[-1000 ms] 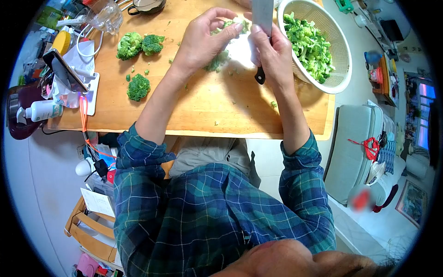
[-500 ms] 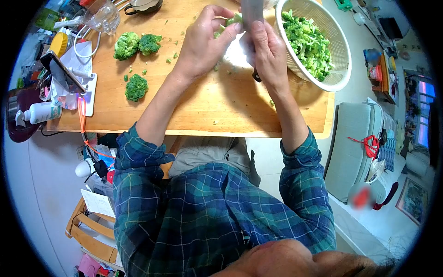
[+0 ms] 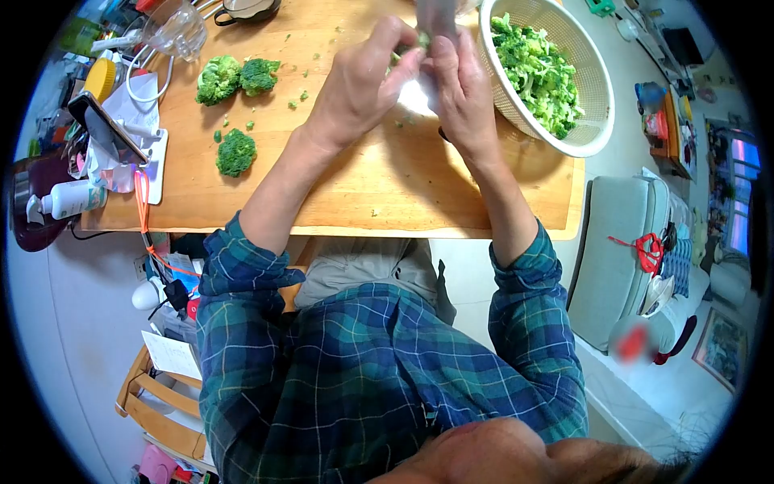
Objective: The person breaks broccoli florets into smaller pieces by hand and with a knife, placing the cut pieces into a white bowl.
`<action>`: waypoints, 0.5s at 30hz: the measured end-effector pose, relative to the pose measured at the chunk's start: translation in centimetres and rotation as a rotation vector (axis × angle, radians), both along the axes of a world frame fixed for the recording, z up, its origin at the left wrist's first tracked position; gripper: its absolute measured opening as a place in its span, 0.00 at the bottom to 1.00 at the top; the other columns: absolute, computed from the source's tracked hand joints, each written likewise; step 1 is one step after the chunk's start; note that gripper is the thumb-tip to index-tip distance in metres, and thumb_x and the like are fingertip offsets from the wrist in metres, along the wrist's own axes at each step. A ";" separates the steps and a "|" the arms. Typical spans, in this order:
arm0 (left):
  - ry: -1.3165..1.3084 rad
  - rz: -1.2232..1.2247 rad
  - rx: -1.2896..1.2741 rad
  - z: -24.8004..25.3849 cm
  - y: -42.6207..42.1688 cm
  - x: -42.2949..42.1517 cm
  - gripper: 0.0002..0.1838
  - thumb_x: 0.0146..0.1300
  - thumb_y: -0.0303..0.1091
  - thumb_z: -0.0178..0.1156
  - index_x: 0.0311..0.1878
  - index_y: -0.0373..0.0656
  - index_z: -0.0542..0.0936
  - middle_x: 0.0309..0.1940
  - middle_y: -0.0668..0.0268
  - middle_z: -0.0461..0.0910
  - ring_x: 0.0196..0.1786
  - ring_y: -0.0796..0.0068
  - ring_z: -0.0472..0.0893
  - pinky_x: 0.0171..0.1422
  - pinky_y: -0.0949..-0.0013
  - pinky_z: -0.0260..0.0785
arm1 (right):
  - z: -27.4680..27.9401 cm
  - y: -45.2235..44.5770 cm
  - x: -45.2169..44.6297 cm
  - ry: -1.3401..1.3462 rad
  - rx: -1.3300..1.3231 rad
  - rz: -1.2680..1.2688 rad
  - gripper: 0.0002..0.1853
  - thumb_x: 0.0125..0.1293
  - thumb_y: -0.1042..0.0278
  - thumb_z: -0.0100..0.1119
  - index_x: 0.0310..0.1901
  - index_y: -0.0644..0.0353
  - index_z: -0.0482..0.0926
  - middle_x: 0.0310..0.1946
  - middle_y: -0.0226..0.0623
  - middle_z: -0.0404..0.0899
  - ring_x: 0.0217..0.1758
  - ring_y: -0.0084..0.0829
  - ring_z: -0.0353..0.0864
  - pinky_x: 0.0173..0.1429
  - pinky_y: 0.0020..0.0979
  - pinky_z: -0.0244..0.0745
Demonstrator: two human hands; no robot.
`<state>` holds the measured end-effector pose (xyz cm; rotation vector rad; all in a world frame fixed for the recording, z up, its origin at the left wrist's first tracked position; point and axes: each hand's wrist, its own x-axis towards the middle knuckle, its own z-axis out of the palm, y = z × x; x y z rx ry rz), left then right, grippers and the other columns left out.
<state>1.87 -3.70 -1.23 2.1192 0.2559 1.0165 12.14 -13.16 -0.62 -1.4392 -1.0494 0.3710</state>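
My left hand point(image 3: 359, 85) is closed on a small piece of broccoli point(image 3: 423, 38), mostly hidden by the fingers. Beside it, my right hand point(image 3: 465, 97) grips a knife point(image 3: 436, 16), its wide blade pointing away from me and blurred. Blade and broccoli meet between my two hands, above the wooden table. To the right of the right hand stands a cream colander point(image 3: 595, 133) of cut broccoli point(image 3: 536, 77). Two broccoli florets point(image 3: 219, 80) point(image 3: 258, 77) lie together left of my left hand, with another floret point(image 3: 236, 153) nearer to me.
Green crumbs dot the wooden table point(image 3: 355, 194). At its left side are a phone point(image 3: 106, 129) on a stand, a white pump bottle point(image 3: 74, 198), a clear pitcher point(image 3: 175, 32) and an orange cord point(image 3: 143, 198). A dark-rimmed cup point(image 3: 248, 8) sits at the far edge. A pale green sofa point(image 3: 617, 258) is to the right.
My left hand has turned and shifted slightly right, closer to the right hand. The knife blade has moved a little and looks more blurred.
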 end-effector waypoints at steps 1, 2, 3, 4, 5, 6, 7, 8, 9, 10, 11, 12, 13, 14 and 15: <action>0.032 -0.036 -0.007 0.0 0.0 0.0 0.08 0.64 0.30 0.58 0.42 0.37 0.72 0.29 0.61 0.80 0.32 0.74 0.82 0.35 0.72 0.72 | 0.0 0.0 0.2 0.000 0.000 -0.002 0.14 0.75 0.61 0.40 0.48 0.64 0.69 0.17 0.28 0.68 0.19 0.17 0.67 0.24 0.24 0.63; 0.033 -0.041 -0.007 0.0 0.0 0.0 0.08 0.64 0.30 0.58 0.42 0.37 0.72 0.29 0.61 0.80 0.32 0.74 0.82 0.35 0.72 0.72 | 0.0 -0.1 0.4 0.024 -0.030 0.005 0.14 0.75 0.60 0.40 0.48 0.63 0.69 0.17 0.28 0.68 0.18 0.17 0.66 0.23 0.23 0.62; 0.028 0.017 -0.001 0.2 -0.1 0.1 0.08 0.64 0.31 0.57 0.41 0.37 0.72 0.29 0.62 0.81 0.32 0.75 0.81 0.35 0.73 0.72 | 0.1 -0.2 0.6 0.047 -0.061 0.012 0.14 0.75 0.58 0.40 0.48 0.62 0.68 0.17 0.28 0.69 0.17 0.16 0.65 0.21 0.22 0.61; 0.023 0.079 0.006 0.3 -0.1 0.1 0.09 0.64 0.32 0.57 0.41 0.37 0.72 0.29 0.63 0.81 0.33 0.77 0.81 0.35 0.74 0.72 | 0.6 -0.5 0.6 0.046 -0.061 0.013 0.14 0.75 0.58 0.40 0.48 0.62 0.68 0.17 0.28 0.69 0.17 0.16 0.65 0.21 0.22 0.61; -0.039 0.066 -0.182 -0.2 0.5 0.4 0.09 0.64 0.33 0.56 0.42 0.38 0.71 0.32 0.61 0.81 0.28 0.80 0.77 0.30 0.79 0.68 | 1.4 -0.6 0.4 0.192 -0.070 0.045 0.15 0.75 0.57 0.40 0.49 0.60 0.68 0.17 0.28 0.68 0.15 0.15 0.62 0.19 0.20 0.58; -0.088 -0.056 -0.518 -0.1 0.7 0.2 0.10 0.64 0.34 0.56 0.43 0.38 0.71 0.33 0.62 0.80 0.26 0.82 0.74 0.28 0.81 0.65 | 1.9 -0.8 0.4 0.340 -0.080 0.077 0.15 0.75 0.55 0.40 0.49 0.59 0.67 0.17 0.27 0.68 0.14 0.14 0.60 0.17 0.18 0.55; -0.138 -0.180 -0.853 0.4 0.9 0.0 0.10 0.64 0.34 0.56 0.43 0.39 0.71 0.34 0.62 0.80 0.23 0.84 0.71 0.25 0.83 0.61 | 2.0 -0.8 0.5 0.340 -0.078 0.082 0.15 0.75 0.55 0.40 0.49 0.59 0.67 0.17 0.27 0.68 0.14 0.14 0.60 0.17 0.18 0.55; -0.141 -0.175 -0.851 0.5 1.0 -0.1 0.10 0.64 0.34 0.56 0.43 0.39 0.71 0.34 0.62 0.80 0.23 0.84 0.71 0.25 0.83 0.61 | 2.1 -0.9 0.7 0.452 -0.050 0.151 0.15 0.75 0.53 0.40 0.49 0.57 0.67 0.17 0.27 0.68 0.13 0.12 0.57 0.16 0.16 0.52; -0.122 -0.255 -1.014 0.6 1.1 -0.2 0.11 0.64 0.34 0.56 0.44 0.39 0.71 0.33 0.63 0.78 0.22 0.85 0.68 0.24 0.84 0.57 | 2.1 -0.9 0.9 0.564 -0.025 0.221 0.15 0.75 0.52 0.40 0.49 0.55 0.67 0.17 0.27 0.67 0.12 0.11 0.54 0.14 0.15 0.49; -0.103 -0.336 -1.175 0.7 1.1 -0.4 0.12 0.64 0.34 0.55 0.46 0.38 0.71 0.32 0.64 0.76 0.21 0.87 0.65 0.22 0.85 0.54 | 2.2 -1.0 1.0 0.563 -0.027 0.226 0.15 0.75 0.52 0.40 0.49 0.55 0.67 0.17 0.27 0.67 0.12 0.11 0.54 0.14 0.15 0.49; -0.107 -0.331 -1.175 1.0 1.0 -0.5 0.12 0.64 0.34 0.55 0.46 0.38 0.71 0.32 0.64 0.76 0.21 0.87 0.65 0.22 0.85 0.54 | 2.2 -1.0 1.2 0.595 -0.018 0.270 0.16 0.75 0.52 0.40 0.48 0.56 0.67 0.17 0.26 0.67 0.12 0.11 0.54 0.15 0.15 0.49; -0.071 -0.361 -1.152 1.5 0.7 -0.4 0.13 0.64 0.36 0.56 0.47 0.38 0.72 0.31 0.66 0.75 0.21 0.87 0.66 0.21 0.85 0.53 | 2.2 -1.0 1.3 0.627 -0.009 0.312 0.17 0.75 0.52 0.40 0.47 0.58 0.68 0.17 0.26 0.67 0.12 0.11 0.54 0.15 0.15 0.49; -0.034 -0.394 -1.128 1.8 0.6 -0.3 0.15 0.64 0.38 0.57 0.48 0.39 0.72 0.30 0.68 0.74 0.22 0.88 0.66 0.20 0.85 0.53 | 2.2 -1.1 1.4 0.659 0.003 0.351 0.17 0.75 0.51 0.40 0.46 0.59 0.68 0.17 0.26 0.66 0.12 0.11 0.53 0.15 0.15 0.49; 0.012 -0.403 -1.094 1.3 0.7 -0.3 0.16 0.63 0.38 0.60 0.49 0.39 0.74 0.28 0.70 0.74 0.21 0.88 0.66 0.19 0.85 0.52 | 2.0 -1.1 1.3 0.674 -0.013 0.323 0.19 0.74 0.51 0.40 0.49 0.61 0.70 0.17 0.25 0.66 0.13 0.11 0.53 0.15 0.15 0.50; 0.012 -0.404 -1.097 0.9 0.8 -0.2 0.16 0.63 0.38 0.60 0.49 0.39 0.74 0.28 0.70 0.74 0.21 0.88 0.66 0.19 0.85 0.52 | 2.1 -1.1 1.2 0.675 -0.016 0.321 0.19 0.74 0.51 0.40 0.49 0.61 0.70 0.17 0.25 0.66 0.13 0.11 0.53 0.15 0.15 0.50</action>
